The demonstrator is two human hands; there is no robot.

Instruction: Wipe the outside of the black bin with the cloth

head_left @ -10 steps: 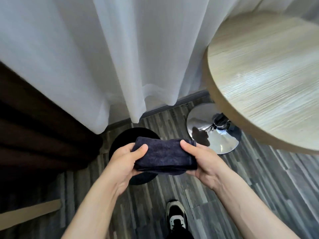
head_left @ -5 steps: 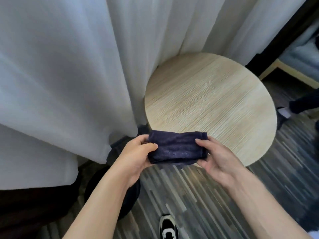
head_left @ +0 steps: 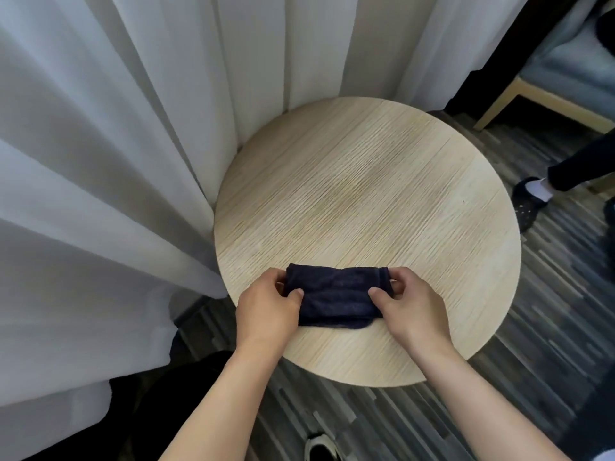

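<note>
A folded dark navy cloth (head_left: 336,294) lies on the near part of a round light-wood table (head_left: 366,201). My left hand (head_left: 266,307) pinches its left end and my right hand (head_left: 409,301) pinches its right end. The black bin (head_left: 186,387) shows only as a dark shape on the floor at the lower left, under my left forearm and partly behind the curtain.
White sheer curtains (head_left: 116,161) hang along the left and back, touching the table's left edge. Another person's leg and dark shoe (head_left: 529,201) stand on the striped floor at the right. A wooden chair frame (head_left: 539,98) is at the upper right. My shoe (head_left: 319,447) is below.
The view swung up and right from the bin to the table. Both hands carried the cloth from above the bin onto the tabletop.
</note>
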